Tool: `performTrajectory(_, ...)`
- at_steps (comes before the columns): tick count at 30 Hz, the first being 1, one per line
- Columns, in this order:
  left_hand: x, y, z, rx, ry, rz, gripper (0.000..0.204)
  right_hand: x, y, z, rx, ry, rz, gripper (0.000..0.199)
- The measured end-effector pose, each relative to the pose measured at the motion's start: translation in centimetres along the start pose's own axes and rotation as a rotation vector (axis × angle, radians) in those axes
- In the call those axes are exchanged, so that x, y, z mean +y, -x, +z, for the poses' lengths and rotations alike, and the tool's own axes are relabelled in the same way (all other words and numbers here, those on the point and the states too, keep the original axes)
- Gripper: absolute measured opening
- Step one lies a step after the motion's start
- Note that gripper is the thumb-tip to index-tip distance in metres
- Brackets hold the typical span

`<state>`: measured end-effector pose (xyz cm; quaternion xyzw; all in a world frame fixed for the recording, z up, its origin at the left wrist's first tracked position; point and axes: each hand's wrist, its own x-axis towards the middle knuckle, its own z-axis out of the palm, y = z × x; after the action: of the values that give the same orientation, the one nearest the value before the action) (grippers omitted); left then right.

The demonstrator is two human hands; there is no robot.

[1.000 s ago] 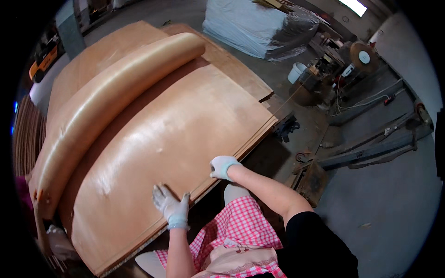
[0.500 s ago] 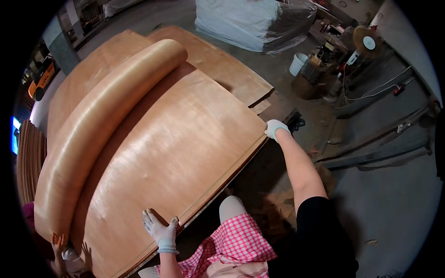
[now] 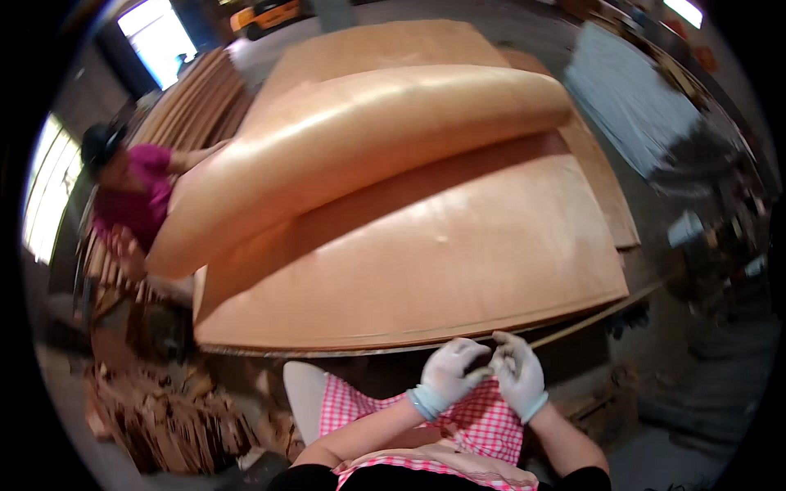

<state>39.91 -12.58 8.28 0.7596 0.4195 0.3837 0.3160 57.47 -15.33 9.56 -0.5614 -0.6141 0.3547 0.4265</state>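
- Head view, looking down: two gloved hands meet at the lower centre of the frame, just below the near edge of a wide stack of thin wood sheets.
- The left hand, in a pale glove with a light blue cuff, has its fingers curled in toward the other hand; its fingertips touch a thin, pale strip that runs between the two hands.
- The right hand, gloved the same way, is also curled, its fingers pinching the other end of that strip. The picture is blurred, so what the strip is made of cannot be told.
- Both hands hover over a pink-and-white checked apron at the bottom centre, apart from the sheets.
- The top sheet is curled over into a long, glossy roll that runs from the left middle of the frame to the upper right, lying on the flat sheets beneath.
- A slim stick juts out from under the stack's lower right corner, near the right hand.
- At the left edge, another person in a magenta shirt and a dark cap stands at the far end of the roll, an arm reaching to it.
- More sheets are stacked at the upper left, and broken wood scraps lie heaped on the floor at the lower left.
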Motion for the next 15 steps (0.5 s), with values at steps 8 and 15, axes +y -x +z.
performTrajectory(8,-0.5,6.1,-3.9,0.225,0.548,-0.230,0.017,-6.4,2.3,7.6,-0.222,-0.267,0.071,0.020)
performTrajectory(15,-2.7,9.0,-7.0,0.261,0.558,-0.304,0.011,-8.6,1.8,11.9,-0.326,-0.218,0.122,0.020)
